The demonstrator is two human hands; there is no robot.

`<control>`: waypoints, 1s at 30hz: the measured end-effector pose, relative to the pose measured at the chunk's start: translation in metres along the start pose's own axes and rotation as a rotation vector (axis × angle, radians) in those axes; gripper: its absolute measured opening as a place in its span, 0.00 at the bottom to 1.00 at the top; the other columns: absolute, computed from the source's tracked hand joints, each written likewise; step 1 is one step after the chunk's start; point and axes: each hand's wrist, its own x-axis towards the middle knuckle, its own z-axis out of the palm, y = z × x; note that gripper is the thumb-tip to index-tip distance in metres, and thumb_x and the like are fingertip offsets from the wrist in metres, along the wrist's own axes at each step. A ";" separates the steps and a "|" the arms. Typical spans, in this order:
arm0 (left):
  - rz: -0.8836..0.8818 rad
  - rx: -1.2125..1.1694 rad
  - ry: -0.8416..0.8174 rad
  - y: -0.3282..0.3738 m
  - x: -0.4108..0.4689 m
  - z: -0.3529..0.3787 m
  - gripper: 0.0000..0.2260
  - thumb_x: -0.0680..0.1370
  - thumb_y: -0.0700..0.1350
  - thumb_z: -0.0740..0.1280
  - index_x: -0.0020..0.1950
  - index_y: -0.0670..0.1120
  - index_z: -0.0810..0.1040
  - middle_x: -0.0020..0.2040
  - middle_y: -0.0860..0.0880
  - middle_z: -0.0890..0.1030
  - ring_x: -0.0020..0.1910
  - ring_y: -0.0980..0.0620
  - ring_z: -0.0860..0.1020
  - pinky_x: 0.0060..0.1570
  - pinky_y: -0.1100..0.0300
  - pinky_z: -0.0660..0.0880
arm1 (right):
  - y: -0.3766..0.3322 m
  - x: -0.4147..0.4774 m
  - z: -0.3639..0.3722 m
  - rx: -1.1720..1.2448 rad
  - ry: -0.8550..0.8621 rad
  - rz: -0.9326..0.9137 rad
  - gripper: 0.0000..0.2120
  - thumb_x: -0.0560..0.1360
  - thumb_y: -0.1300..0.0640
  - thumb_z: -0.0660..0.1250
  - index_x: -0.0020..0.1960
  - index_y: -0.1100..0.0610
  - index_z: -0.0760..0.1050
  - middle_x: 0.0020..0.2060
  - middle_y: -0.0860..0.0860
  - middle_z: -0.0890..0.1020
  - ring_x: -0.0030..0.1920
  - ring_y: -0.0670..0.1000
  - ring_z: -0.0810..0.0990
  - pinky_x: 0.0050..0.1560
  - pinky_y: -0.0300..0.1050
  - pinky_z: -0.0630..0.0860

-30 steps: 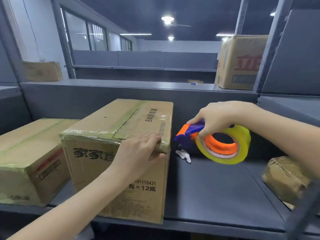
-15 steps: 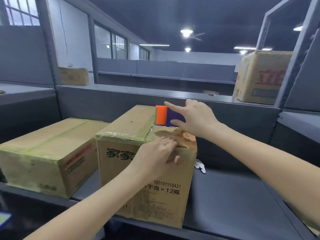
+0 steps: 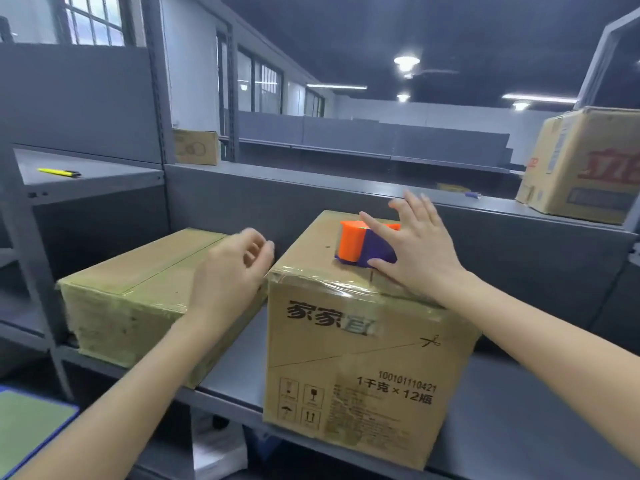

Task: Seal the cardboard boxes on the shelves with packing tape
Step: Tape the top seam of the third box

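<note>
We are resting our right hand (image 3: 415,251), fingers straight and spread, against the orange-and-purple tape dispenser (image 3: 360,244) sitting atop the printed carton (image 3: 363,358); at its 9 o'clock our left hand (image 3: 232,271) is hovering loosely curled, holding nothing

Grey metal shelving (image 3: 519,427), tall windows (image 3: 93,19), dark ceiling with round ceiling lights (image 3: 406,62).
</note>
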 end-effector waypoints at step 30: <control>0.055 -0.140 -0.283 -0.052 -0.006 0.016 0.16 0.76 0.50 0.66 0.28 0.52 0.73 0.23 0.56 0.71 0.27 0.59 0.72 0.29 0.71 0.66 | -0.089 0.037 0.018 0.753 -0.468 -0.339 0.26 0.78 0.43 0.58 0.74 0.43 0.57 0.73 0.41 0.61 0.74 0.44 0.53 0.73 0.45 0.55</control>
